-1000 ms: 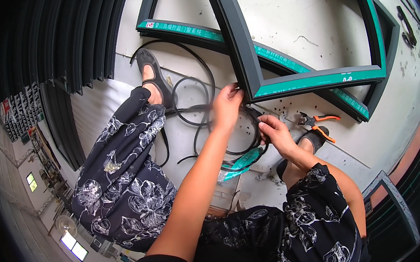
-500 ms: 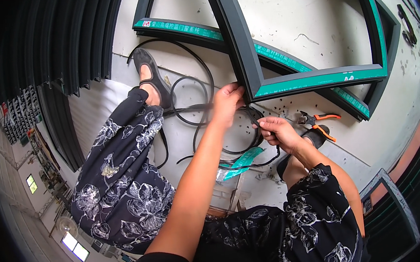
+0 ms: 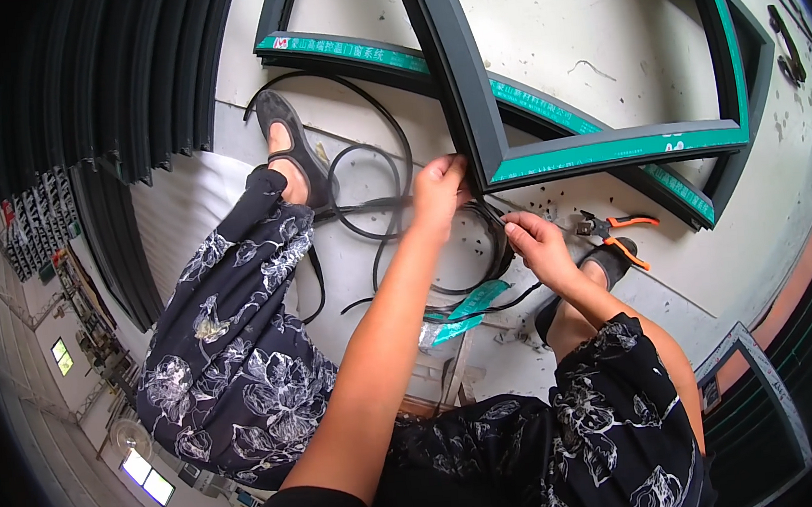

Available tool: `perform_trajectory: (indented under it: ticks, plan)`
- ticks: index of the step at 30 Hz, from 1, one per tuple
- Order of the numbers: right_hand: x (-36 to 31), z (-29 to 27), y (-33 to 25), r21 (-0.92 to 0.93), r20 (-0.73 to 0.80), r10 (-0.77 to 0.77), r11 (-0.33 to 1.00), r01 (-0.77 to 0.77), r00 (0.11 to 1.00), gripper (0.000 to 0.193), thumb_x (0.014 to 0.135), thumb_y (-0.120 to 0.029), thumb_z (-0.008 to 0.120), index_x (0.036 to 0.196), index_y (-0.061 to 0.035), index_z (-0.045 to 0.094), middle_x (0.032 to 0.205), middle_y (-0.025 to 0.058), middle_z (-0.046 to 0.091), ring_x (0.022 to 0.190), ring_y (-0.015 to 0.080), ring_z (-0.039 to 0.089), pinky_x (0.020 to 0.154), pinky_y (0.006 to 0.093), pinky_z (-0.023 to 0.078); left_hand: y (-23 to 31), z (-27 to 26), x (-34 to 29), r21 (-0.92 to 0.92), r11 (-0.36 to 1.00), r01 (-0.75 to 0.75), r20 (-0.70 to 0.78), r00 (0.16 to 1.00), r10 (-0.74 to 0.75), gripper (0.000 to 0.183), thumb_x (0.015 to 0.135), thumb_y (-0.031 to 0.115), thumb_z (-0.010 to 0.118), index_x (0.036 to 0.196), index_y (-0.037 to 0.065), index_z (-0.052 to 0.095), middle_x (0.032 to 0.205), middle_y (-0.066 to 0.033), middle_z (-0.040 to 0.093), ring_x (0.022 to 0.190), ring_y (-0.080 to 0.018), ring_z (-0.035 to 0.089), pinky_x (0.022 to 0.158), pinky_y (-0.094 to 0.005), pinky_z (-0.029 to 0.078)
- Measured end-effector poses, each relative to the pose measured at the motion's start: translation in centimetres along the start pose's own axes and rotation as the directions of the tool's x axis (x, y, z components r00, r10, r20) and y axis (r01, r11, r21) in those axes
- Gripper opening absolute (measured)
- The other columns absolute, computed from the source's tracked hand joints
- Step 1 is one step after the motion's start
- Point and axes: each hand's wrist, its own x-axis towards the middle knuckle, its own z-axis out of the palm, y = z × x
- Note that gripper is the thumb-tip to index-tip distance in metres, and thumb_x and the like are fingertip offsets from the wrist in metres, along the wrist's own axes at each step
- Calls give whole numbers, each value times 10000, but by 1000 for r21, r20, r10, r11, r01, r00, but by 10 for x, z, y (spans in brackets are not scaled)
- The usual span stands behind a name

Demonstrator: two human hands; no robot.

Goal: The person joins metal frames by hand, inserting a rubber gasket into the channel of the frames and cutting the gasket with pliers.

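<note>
Far to the left of the front frame (image 3: 457, 65), dark profiles (image 3: 120, 76) line up side by side. Nearer to it, on the same side, the person's left shoe (image 3: 280, 112) rests beside loose loops of black strip (image 3: 502, 257), which spread over the pale floor (image 3: 665, 294) below and left of the frame's near corner. Behind the front frame, a second frame (image 3: 350, 54) runs crosswise. Right at the near corner, the left hand (image 3: 435, 193) has its fingers curled against the edge; what they grip, if anything, is hidden. This hand has barely shifted over the last second. Below the corner, a scrap of green film (image 3: 473, 305) lies among the loops.

Just below and right of the same corner, the right hand (image 3: 543, 249) appears to pinch the black strip between closed thumb and fingers. Half a second ago its fingertips were lower, with a bend of strip hanging plainly beneath; now they reach closer to the frame's corner and that bend shows less. This suggests that the work centres on the short length of strip between both hands, while the remaining loops lie slack. Farther right, below the frame's lower bar, orange-handled pliers (image 3: 601, 228) lie unused by the right shoe (image 3: 619, 256).
</note>
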Motion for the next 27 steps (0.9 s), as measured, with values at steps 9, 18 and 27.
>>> perform_trajectory:
  ticks: [9,18,27]
  plan:
    - [0,0,3,-431,-55,-208,887,164,977,228,896,-178,547,1043,-18,617,727,129,608,655,230,585,620,321,457,3,-1,-11,64,994,90,89,991,-96,215,934,162,502,1010,-20,588,884,-92,656,777,-170,647,729,-297,527]
    - [-8,2,-25,-811,60,-627,423,405,777,132,832,-125,585,944,-56,596,747,121,583,703,319,579,616,409,471,-5,-5,-18,94,992,89,161,982,-103,179,916,103,496,998,-31,584,906,-117,653,810,-178,645,745,-295,537]
    - [6,-5,-41,-926,164,-775,92,366,610,113,774,-98,631,876,-89,586,668,48,517,636,224,558,540,337,471,-8,-10,-25,-98,983,158,197,971,-136,199,916,112,523,1046,-36,551,1026,-151,622,933,-238,626,888,-370,509]
